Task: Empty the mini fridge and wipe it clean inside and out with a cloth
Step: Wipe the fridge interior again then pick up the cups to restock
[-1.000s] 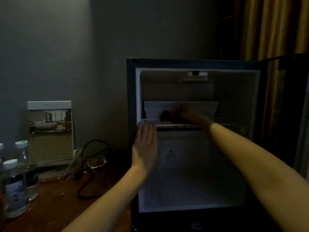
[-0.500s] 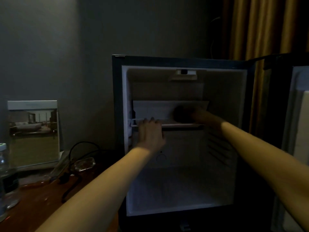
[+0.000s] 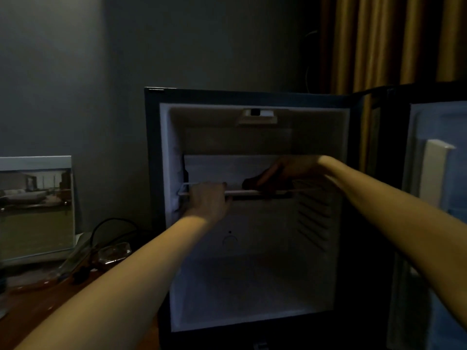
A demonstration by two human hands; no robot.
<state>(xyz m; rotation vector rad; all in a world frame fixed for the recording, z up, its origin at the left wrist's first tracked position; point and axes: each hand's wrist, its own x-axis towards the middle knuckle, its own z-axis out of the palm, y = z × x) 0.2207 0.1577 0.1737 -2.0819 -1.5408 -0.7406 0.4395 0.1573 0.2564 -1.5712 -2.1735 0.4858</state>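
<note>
The mini fridge (image 3: pixel 152 173) stands on the desk (image 3: pixel 38 314) with its door (image 3: pixel 429 223) swung wide open to the right. Inside it looks white and dim. One thin wire shelf (image 3: pixel 265 192) runs across the upper part.

The left hand (image 3: pixel 209 200) is at the front left of that shelf. Its fingers are curled over the front bar, so this grip is closed around the shelf.

The right hand (image 3: pixel 293 169) reaches deeper in, above the right side of the shelf. It rests on a dark cloth (image 3: pixel 252 185), and the cloth lies on top of the shelf. The fingers lie along the cloth and point to the left. It is too dark in there to tell if this grip is curled tight round the cloth or just pressing it down flat.

Left of the fridge, a picture card (image 3: pixel 38 205) stands on the desk by the wall. A black cable (image 3: pixel 111 222) loops between the card and the fridge. A yellow curtain (image 3: pixel 366 41) hangs behind the fridge door.
</note>
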